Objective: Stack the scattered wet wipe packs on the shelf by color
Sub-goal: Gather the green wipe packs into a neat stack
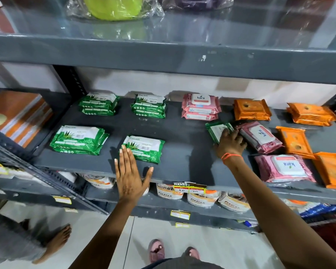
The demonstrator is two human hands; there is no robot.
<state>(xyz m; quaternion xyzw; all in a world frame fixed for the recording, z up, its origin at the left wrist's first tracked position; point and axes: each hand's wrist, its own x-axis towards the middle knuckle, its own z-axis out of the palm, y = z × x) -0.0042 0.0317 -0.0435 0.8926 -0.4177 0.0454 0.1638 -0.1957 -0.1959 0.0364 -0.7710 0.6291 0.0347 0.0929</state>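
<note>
Wet wipe packs lie on the grey shelf [182, 152]. Green stacks sit at back left [99, 103], back middle [149, 105] and front left [80, 139]. A single green pack [149, 147] lies in front, and my left hand [129, 175] is flat and open with its fingertips touching that pack's near edge. My right hand [230, 142] rests on a lone tilted green pack [215, 130], fingers spread over it; a closed grip is not visible. Pink packs: a stack [201, 106], a tilted one [260, 136], one in front [283, 167]. Orange packs lie at the right [251, 109].
More orange packs [311, 113] [295, 142] [334, 169] crowd the right end. An upper shelf [163, 53] hangs close above. A shelf post [70, 78] and orange items [19, 115] stand left. Pouches [202, 199] fill the lower shelf. Another person's bare foot [54, 243] is at left.
</note>
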